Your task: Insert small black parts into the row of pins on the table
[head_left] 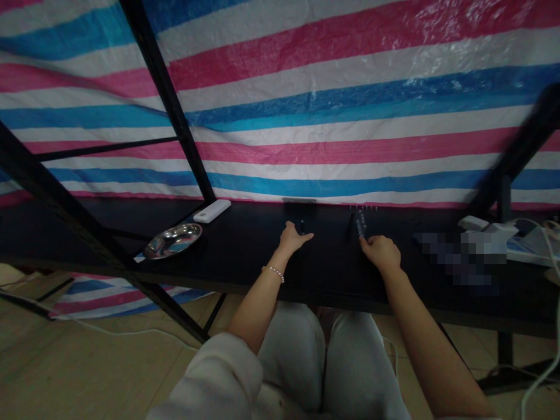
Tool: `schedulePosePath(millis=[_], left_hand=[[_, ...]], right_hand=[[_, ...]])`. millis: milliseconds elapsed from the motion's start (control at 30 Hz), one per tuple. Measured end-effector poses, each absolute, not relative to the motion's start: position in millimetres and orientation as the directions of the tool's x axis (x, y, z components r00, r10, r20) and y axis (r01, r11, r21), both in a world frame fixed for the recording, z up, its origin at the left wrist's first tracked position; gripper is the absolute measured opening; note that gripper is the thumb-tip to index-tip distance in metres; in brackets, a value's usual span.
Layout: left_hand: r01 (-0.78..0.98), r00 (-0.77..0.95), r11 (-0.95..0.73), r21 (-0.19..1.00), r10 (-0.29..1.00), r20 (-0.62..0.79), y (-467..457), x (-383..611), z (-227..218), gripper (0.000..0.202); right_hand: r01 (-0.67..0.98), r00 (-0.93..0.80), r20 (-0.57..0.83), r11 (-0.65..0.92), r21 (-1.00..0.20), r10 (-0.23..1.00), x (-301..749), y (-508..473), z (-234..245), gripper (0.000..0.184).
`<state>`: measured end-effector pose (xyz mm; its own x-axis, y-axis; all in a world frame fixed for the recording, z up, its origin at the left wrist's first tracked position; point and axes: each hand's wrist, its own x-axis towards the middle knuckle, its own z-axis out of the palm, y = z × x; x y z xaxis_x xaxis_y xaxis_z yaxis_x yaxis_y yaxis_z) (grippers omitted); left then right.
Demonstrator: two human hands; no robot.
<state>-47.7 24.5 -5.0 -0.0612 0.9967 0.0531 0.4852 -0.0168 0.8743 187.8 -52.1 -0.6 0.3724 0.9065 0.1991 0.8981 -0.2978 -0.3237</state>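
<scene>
My left hand (292, 238) is over the black table with its thumb stretched out to the right, apart from the other fingers. Just beyond the thumb stands a small dark upright piece (302, 226), which seems apart from the hand. My right hand (383, 252) has its fingers drawn together at the near end of a row of small clear, shiny pieces (360, 221). What the fingertips pinch, if anything, is too small to make out. Left of this row lies a thin dark stick-like thing (350, 221). Several tiny clear pieces (365, 208) line the table's back edge.
A shiny metal dish (174, 241) and a white oblong device (212, 211) are at the left, near a black frame post (168, 99). White boxes and cables (503, 230) crowd the right side. A striped plastic sheet (332, 116) hangs behind the table (332, 274).
</scene>
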Motion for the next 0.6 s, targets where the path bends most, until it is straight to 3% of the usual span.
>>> schedulePosePath(millis=[100, 233, 300, 467, 600], left_hand=[[0.628, -0.083, -0.034, 0.778, 0.99, 0.11, 32, -36, -6, 0.055], [0.706, -0.05, -0.1, 0.701, 0.981, 0.19, 36, -29, -9, 0.018], [0.704, -0.045, -0.134, 0.698, 0.972, 0.232, 34, -29, -10, 0.011], [0.509, -0.043, -0.217, 0.833, 0.96, 0.276, 25, -27, -11, 0.009], [0.246, 0.022, -0.211, 0.946, 0.977, 0.212, 17, -23, -9, 0.008]], right_hand=[[0.893, 0.387, 0.203, -0.311, -0.325, 0.9, 187, -52, 1, 0.047], [0.894, 0.398, 0.251, -0.312, -0.321, 0.882, 187, -52, 2, 0.047], [0.901, 0.391, 0.303, -0.293, -0.321, 0.869, 185, -53, 1, 0.047], [0.954, 0.242, 0.543, -0.096, -0.283, 0.804, 164, -55, 9, 0.048], [0.958, 0.113, 0.627, 0.084, -0.275, 0.771, 133, -49, 24, 0.05]])
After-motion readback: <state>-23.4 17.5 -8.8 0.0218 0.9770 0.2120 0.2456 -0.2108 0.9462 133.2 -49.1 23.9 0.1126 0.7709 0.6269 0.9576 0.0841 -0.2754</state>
